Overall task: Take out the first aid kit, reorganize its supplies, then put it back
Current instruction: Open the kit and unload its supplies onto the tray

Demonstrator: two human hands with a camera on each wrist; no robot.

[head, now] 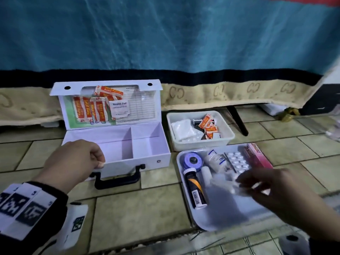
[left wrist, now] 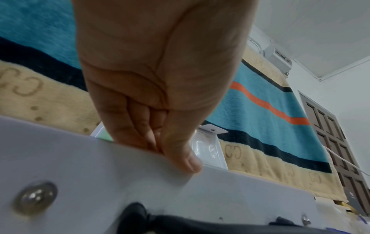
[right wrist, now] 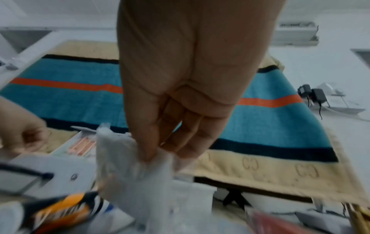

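Note:
The white first aid kit [head: 152, 160] stands open on the tiled floor, both compartments empty, with plasters and an alcohol pad in its lid pocket [head: 103, 105]. My left hand [head: 100, 162] pinches the kit's front wall [left wrist: 80, 166] just left of the black handle [head: 117, 180], thumb outside and fingers inside [left wrist: 176, 156]. My right hand [head: 242, 183] hovers over the white tray [head: 197, 220] and pinches a blurred clear plastic packet [head: 224, 184] [right wrist: 130, 174]. In the tray lie a blue tape roll [head: 192, 160], a black-and-orange tube [head: 196, 188], a white bottle [head: 216, 160], pill blisters [head: 238, 161] and a pink box [head: 257, 156].
A white bin [head: 198, 146] behind the tray holds gauze and orange plasters. A blue blanket [head: 165, 43] hangs from the bed right behind the kit. A black leg [head: 239, 122] slants down beside the bin. A paper roll [head: 292, 242] stands at the bottom right.

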